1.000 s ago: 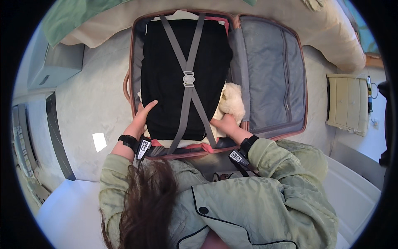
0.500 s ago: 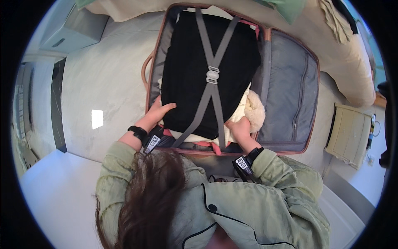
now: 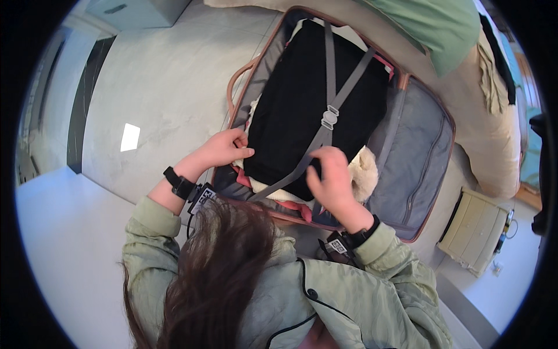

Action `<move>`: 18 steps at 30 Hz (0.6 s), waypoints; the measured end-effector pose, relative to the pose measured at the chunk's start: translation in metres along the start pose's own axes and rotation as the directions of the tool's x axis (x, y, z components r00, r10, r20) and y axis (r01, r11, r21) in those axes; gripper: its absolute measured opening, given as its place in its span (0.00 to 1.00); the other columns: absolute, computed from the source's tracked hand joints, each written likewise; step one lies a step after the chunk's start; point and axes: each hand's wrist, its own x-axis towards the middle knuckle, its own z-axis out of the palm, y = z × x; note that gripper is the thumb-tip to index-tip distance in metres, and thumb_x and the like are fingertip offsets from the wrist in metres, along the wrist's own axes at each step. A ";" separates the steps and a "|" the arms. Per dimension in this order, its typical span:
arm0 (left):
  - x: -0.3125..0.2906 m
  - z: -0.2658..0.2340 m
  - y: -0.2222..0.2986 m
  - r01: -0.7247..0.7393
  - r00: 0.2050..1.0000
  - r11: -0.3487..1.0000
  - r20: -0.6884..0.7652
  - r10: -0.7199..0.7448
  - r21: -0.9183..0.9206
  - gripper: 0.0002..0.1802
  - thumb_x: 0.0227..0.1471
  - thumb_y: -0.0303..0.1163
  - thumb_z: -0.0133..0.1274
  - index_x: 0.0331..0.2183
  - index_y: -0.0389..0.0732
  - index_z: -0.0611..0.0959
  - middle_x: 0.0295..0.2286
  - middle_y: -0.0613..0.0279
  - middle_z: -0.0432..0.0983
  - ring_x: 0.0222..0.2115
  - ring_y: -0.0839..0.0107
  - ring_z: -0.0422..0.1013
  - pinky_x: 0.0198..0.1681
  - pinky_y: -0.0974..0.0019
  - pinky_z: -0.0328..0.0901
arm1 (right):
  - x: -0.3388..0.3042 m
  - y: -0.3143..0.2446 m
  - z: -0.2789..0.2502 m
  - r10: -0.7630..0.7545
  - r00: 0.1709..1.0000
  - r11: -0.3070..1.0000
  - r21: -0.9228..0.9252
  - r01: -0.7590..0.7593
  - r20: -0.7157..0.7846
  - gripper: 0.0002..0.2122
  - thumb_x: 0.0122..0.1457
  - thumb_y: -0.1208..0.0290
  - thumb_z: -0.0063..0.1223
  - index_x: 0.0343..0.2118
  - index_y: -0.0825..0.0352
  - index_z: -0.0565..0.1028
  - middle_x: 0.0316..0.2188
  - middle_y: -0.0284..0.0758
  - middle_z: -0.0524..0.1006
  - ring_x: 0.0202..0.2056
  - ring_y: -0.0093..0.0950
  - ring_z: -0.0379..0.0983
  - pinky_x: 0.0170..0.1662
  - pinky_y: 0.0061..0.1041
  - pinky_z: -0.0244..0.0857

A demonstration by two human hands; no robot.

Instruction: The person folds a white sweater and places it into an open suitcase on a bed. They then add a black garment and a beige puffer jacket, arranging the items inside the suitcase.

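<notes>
An open suitcase [image 3: 424, 157] lies on the floor with a grey lining. Its left half is packed with black folded clothing [image 3: 296, 110], held down by crossed grey straps with a round buckle [image 3: 330, 117]. My left hand [image 3: 224, 148] rests at the near left edge of the black clothing, fingers curled against it. My right hand [image 3: 331, 180] is over the lower end of a strap [image 3: 285, 177] at the near edge, fingers bent on it. A cream fluffy item [image 3: 366, 168] sits just right of that hand.
A bed with beige bedding [image 3: 494, 139] and a green pillow [image 3: 442, 26] lies beyond the suitcase. A cream nightstand [image 3: 474, 230] stands at the right. A pale cabinet [image 3: 136, 9] is at the top left. Grey floor [image 3: 163, 87] spreads to the left.
The view has swung so the suitcase sits more to the upper right. My right hand moved from the cream item onto the strap's lower end. My left hand stayed by the clothing's edge.
</notes>
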 end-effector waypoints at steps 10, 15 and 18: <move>0.010 -0.005 -0.023 0.050 0.977 0.955 0.212 0.014 -0.291 0.14 0.46 0.18 0.48 0.39 0.34 0.78 0.28 0.66 0.74 0.26 0.79 0.68 0.28 0.74 0.64 | 0.056 -0.058 0.087 -0.159 0.835 0.873 -0.320 0.368 0.527 0.17 0.45 0.68 0.58 0.41 0.61 0.73 0.49 0.38 0.66 0.58 0.44 0.56 0.58 0.59 0.49; 0.001 -0.007 -0.013 0.055 0.996 0.887 0.086 -0.017 -0.459 0.10 0.56 0.27 0.49 0.39 0.35 0.79 0.32 0.63 0.76 0.29 0.76 0.75 0.31 0.74 0.71 | 0.052 -0.042 0.061 -0.115 0.935 0.966 -0.182 0.184 0.336 0.16 0.33 0.77 0.56 0.31 0.65 0.70 0.36 0.40 0.67 0.39 0.43 0.64 0.42 0.37 0.63; 0.000 -0.012 -0.006 0.039 0.999 0.884 0.018 -0.035 -0.465 0.10 0.57 0.28 0.48 0.39 0.36 0.79 0.29 0.64 0.76 0.26 0.76 0.75 0.29 0.74 0.70 | 0.046 -0.017 0.027 -0.049 0.947 0.997 -0.042 0.065 0.316 0.18 0.32 0.81 0.55 0.32 0.65 0.71 0.36 0.41 0.66 0.39 0.44 0.64 0.43 0.36 0.63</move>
